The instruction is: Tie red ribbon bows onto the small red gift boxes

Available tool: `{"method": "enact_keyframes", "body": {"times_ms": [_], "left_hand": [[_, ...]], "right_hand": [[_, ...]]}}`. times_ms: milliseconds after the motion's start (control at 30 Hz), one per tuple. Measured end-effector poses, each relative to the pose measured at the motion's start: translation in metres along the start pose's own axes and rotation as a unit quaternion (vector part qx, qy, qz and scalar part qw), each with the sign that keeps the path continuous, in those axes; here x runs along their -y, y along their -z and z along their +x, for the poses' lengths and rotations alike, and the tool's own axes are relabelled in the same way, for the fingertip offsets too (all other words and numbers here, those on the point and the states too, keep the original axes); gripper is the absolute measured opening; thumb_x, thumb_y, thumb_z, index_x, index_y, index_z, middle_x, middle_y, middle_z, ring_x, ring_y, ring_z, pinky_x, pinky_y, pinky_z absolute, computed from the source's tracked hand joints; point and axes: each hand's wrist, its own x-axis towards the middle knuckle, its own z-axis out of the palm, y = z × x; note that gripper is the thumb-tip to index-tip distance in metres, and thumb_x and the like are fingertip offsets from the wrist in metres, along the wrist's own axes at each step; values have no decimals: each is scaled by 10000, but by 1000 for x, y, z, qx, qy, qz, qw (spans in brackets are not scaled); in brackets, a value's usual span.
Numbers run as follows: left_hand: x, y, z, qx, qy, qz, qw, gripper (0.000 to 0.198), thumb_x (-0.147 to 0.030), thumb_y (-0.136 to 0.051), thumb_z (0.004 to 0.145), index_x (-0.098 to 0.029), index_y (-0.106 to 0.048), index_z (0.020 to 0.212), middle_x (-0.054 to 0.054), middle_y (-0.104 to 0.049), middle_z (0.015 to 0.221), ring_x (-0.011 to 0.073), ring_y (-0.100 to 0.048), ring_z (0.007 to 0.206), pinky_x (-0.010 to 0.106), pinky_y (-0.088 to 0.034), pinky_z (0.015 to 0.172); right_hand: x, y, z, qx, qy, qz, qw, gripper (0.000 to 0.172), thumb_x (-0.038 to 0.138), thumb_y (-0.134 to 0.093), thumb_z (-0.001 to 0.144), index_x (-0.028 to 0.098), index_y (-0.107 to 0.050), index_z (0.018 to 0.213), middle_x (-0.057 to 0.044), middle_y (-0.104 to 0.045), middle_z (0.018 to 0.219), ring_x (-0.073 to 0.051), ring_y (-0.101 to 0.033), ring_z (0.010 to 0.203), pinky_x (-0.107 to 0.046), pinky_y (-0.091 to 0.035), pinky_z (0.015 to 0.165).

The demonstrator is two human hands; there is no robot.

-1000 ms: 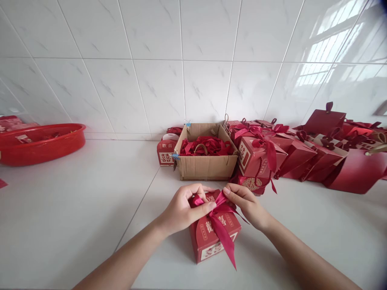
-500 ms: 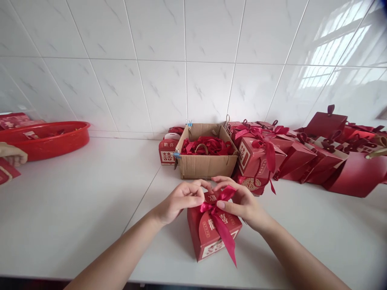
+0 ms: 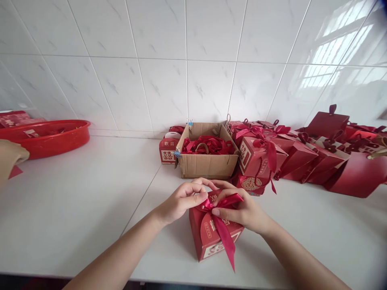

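Observation:
A red gift box (image 3: 203,233) with pale lettering stands on the white table before me. On its top lies a shiny crimson ribbon (image 3: 224,237), knotted, with one tail hanging down the near side and another pointing right. My left hand (image 3: 184,200) is closed at the ribbon's left part, thumb and finger pinching it. My right hand (image 3: 242,207) pinches the ribbon near the knot from the right, its thumb across the middle. The fingertips of both hands meet above the far edge of the box and hide part of the knot.
Behind the gift box, a cardboard carton (image 3: 208,166) holds red ribbons, with blue clips on its rim. Finished red boxes (image 3: 262,158) with bows and open red boxes (image 3: 355,173) line the right side. At far left are a red basin (image 3: 60,141) and another person's sleeve (image 3: 12,159).
My right thumb and fingers have moved left, closer to the knot. The upper ribbon tail now points right. At far left, the other person's hand gives way to a sleeve.

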Motion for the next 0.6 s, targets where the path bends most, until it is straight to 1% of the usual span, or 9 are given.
{"method": "enact_keyframes", "body": {"times_ms": [67,167,233,367,467,600], "left_hand": [[-3,0,-1,-4,8,17,1000,306,-324,-502,889,-153,-490,635,82,-513,1166,209,-524,1028,298,-411,838],[-6,2,-1,-10,17,74,997,322,-348,-467,897,-156,-479,639,70,-507,1164,175,-525,901,309,-409,820],[-7,3,-1,-11,13,117,993,325,-360,-456,895,-162,-470,637,66,-515,1148,186,-511,922,328,-394,862],[-10,4,0,-6,-1,192,981,328,-363,-439,896,-174,-471,630,60,-540,1071,220,-469,1031,355,-346,954],[-12,6,0,0,-9,243,970,336,-361,-428,902,-181,-477,623,54,-547,1019,226,-439,1070,353,-333,971],[-14,8,-1,-6,-17,274,961,352,-355,-416,906,-184,-463,601,47,-542,954,227,-444,1034,349,-343,952]], "right_hand": [[0,0,0,-1,6,6,1000,71,263,-750,733,226,-713,781,-33,-535,1308,-231,-512,1207,-375,-370,1045],[0,0,0,0,1,13,1000,37,247,-738,744,224,-715,761,-36,-551,1278,-228,-541,1172,-376,-389,1022],[0,-1,0,-3,-5,9,1000,31,238,-740,738,218,-716,745,-46,-566,1240,-234,-551,1155,-387,-392,1013],[0,-1,0,-8,-15,-6,1000,40,238,-741,731,208,-714,728,-60,-576,1195,-241,-551,1145,-403,-384,1014],[0,-1,0,-13,-25,-11,1000,54,254,-740,729,206,-714,726,-65,-572,1203,-246,-544,1148,-409,-382,1012],[1,-1,0,-18,-41,-18,999,72,272,-738,730,206,-712,715,-66,-563,1226,-253,-542,1146,-414,-382,1006]]}}
